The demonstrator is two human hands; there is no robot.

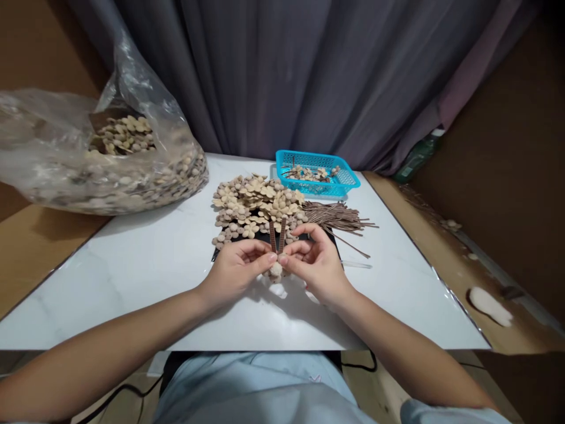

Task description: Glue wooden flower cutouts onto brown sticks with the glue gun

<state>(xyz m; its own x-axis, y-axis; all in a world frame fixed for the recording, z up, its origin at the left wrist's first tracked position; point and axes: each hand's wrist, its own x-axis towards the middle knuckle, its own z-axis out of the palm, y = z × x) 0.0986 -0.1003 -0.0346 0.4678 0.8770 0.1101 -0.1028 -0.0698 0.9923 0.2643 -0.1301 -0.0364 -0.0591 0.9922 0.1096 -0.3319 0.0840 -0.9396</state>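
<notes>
My left hand (236, 265) and my right hand (320, 265) meet at the middle of the white table. Both pinch a small beige flower piece (276, 271) from either side, thumbs on top. Two brown ribbed strips (277, 235) stand up from between the fingers in a narrow V. Just beyond the hands lies a heap of beige and grey flower-shaped pieces (256, 203) on a black mat. To its right is a bundle of thin brown stems (339, 217).
A clear plastic bag (145, 182) full of flower pieces bulges at the left. A blue basket (318, 187) with more pieces sits at the back. Curtains hang behind the table (132, 294). A green bottle (417, 158) stands at the right, near a white object (489, 305).
</notes>
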